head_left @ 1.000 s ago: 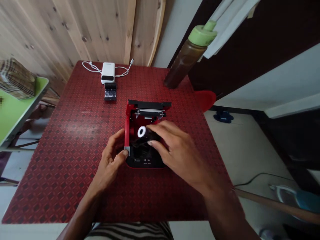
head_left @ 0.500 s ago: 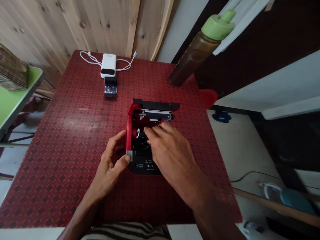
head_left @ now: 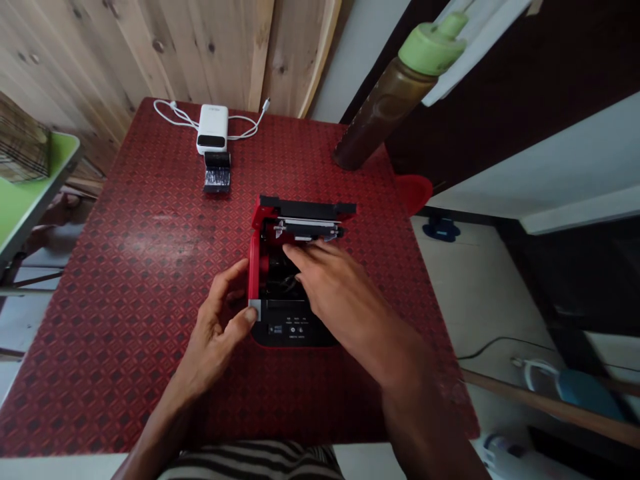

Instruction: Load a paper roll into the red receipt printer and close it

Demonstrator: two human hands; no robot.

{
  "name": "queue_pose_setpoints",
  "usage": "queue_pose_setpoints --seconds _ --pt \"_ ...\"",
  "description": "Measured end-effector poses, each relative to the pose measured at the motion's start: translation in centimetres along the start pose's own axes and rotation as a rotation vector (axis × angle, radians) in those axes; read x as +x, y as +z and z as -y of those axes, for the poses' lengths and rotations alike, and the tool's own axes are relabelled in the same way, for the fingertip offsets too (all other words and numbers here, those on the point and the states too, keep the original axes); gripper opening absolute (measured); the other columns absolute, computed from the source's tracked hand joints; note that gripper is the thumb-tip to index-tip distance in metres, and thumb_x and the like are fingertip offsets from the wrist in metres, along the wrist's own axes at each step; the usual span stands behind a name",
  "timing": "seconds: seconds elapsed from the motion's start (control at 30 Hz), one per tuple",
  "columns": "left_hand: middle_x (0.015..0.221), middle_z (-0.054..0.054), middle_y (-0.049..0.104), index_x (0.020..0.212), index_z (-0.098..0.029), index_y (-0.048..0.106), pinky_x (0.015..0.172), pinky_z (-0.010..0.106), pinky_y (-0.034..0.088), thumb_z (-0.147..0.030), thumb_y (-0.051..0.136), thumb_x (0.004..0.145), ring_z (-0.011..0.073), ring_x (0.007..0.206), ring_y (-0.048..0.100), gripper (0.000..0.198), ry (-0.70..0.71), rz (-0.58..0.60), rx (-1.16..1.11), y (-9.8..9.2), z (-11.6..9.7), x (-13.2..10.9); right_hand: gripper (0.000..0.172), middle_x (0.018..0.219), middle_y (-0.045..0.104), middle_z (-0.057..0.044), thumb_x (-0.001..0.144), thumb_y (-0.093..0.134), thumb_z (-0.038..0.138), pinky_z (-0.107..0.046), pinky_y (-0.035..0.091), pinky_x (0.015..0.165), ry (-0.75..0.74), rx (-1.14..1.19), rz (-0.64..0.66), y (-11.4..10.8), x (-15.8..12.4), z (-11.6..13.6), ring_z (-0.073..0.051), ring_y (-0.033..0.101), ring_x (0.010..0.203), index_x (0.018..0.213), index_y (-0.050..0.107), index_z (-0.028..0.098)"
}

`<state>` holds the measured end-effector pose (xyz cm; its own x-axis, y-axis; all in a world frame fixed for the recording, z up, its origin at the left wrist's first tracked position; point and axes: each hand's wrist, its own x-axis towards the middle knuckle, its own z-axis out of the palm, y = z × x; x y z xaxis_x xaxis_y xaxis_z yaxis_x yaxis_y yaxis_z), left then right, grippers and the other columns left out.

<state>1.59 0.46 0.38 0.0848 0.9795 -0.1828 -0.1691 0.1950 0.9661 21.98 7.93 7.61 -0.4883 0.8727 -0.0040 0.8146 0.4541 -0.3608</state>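
Observation:
A red and black label printer sits on the table with its lid raised. My left hand steadies its left side, thumb on the grey front corner and fingertips against the red wall. Over the open compartment reaches my right hand, its fingers bent down inside and partly hidden. Under those fingers lies a glossy black roll, mostly in shadow. On the lid's underside a roller bar shows.
A white power bank with white cables and a small black film roll lie at the back left of the red table. A tall brown bottle with a green cap stands back right. A red stool is beyond the right edge.
The black roll has gone deeper into the compartment, and its pale ring-shaped end no longer shows. My right hand has shifted slightly with it. My left hand stays on the printer's side.

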Motion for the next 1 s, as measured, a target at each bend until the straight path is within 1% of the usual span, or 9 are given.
queue_pose_setpoints --seconds 0.07,0.17,0.33,0.47,0.53,0.63,0.73,0.87,1.0 --pt "0.176 0.009 0.059 0.165 -0.033 0.059 0.126 0.058 0.056 -0.051 0.076 0.108 0.0388 0.162 0.057 0.062 0.001 -0.002 0.002 0.0 0.0 0.0 0.050 0.134 0.084 -0.011 0.108 0.048 -0.005 -0.048 0.064 0.113 -0.041 0.102 -0.062 -0.8 -1.6 -0.1 -0.027 0.077 0.126 0.140 0.076 0.021" --pt "0.175 0.010 0.060 0.165 -0.033 0.059 0.124 0.058 0.058 -0.051 0.075 0.108 0.0393 0.161 0.058 0.062 0.007 -0.002 0.000 0.2 -0.3 0.0 0.044 0.132 0.084 -0.008 0.109 0.055 -0.002 -0.046 0.067 0.108 -0.117 0.184 -0.105 -1.4 -3.2 -0.2 -0.026 0.077 0.123 0.137 0.076 0.024" --pt "0.170 0.011 0.066 0.163 -0.031 0.062 0.119 0.056 0.060 -0.052 0.078 0.105 0.0395 0.155 0.064 0.063 -0.004 -0.019 0.007 0.1 -0.8 -0.3 0.028 0.111 0.083 -0.009 0.106 0.063 -0.003 -0.043 0.067 0.095 -0.142 0.139 -0.193 -0.2 -3.6 0.1 -0.026 0.074 0.105 0.105 0.079 0.020" --pt "0.167 0.011 0.068 0.160 -0.031 0.067 0.128 0.061 0.051 -0.053 0.076 0.107 0.0410 0.157 0.061 0.058 -0.010 -0.024 0.047 -0.8 -1.0 -0.5 0.026 0.103 0.079 -0.007 0.105 0.065 -0.005 -0.039 0.064 0.090 -0.182 0.145 -0.350 0.9 -4.2 0.3 -0.022 0.070 0.096 0.102 0.077 0.017" --pt "0.167 0.010 0.068 0.158 -0.032 0.070 0.134 0.063 0.043 -0.054 0.073 0.109 0.0401 0.159 0.059 0.053 0.040 -0.063 0.081 -1.3 -1.5 0.4 0.023 0.099 0.078 -0.007 0.105 0.066 -0.004 -0.037 0.063 0.087 -0.190 0.136 -0.457 1.2 -4.8 0.4 -0.021 0.069 0.091 0.103 0.078 0.015" --pt "0.167 0.009 0.068 0.156 -0.034 0.073 0.129 0.060 0.049 -0.058 0.075 0.107 0.0393 0.157 0.060 0.054 0.164 -0.127 0.144 -1.4 -2.9 3.5 0.021 0.098 0.078 -0.007 0.104 0.069 -0.004 -0.035 0.062 0.084 -0.166 0.114 -0.534 1.4 -5.9 0.8 -0.020 0.070 0.090 0.104 0.079 0.014" --pt "0.161 0.007 0.071 0.153 -0.036 0.075 0.127 0.053 0.050 -0.063 0.077 0.105 0.0357 0.153 0.062 0.055 0.318 -0.116 0.157 -0.4 -4.6 7.1 0.020 0.100 0.079 -0.008 0.106 0.069 -0.003 -0.034 0.064 0.085 -0.139 0.061 -0.549 1.7 -6.6 1.2 -0.019 0.071 0.090 0.104 0.080 0.014" --pt "0.136 0.006 0.080 0.127 -0.034 0.085 0.116 0.047 0.056 -0.065 0.070 0.110 0.0312 0.134 0.072 0.039 0.382 -0.112 0.143 1.0 -5.8 8.7 0.019 0.101 0.082 -0.010 0.107 0.068 -0.001 -0.036 0.066 0.086 -0.145 -0.018 -0.586 2.2 -6.8 1.4 -0.021 0.074 0.091 0.107 0.081 0.011" --pt "0.135 0.005 0.081 0.101 -0.029 0.086 0.130 0.046 0.047 -0.053 0.082 0.106 0.0310 0.149 0.065 0.025 0.372 -0.182 0.216 1.2 -5.4 6.5 0.018 0.110 0.086 -0.015 0.107 0.067 0.000 -0.040 0.068 0.091 -0.160 -0.097 -0.654 2.8 -7.1 1.7 -0.026 0.077 0.102 0.111 0.081 0.010"
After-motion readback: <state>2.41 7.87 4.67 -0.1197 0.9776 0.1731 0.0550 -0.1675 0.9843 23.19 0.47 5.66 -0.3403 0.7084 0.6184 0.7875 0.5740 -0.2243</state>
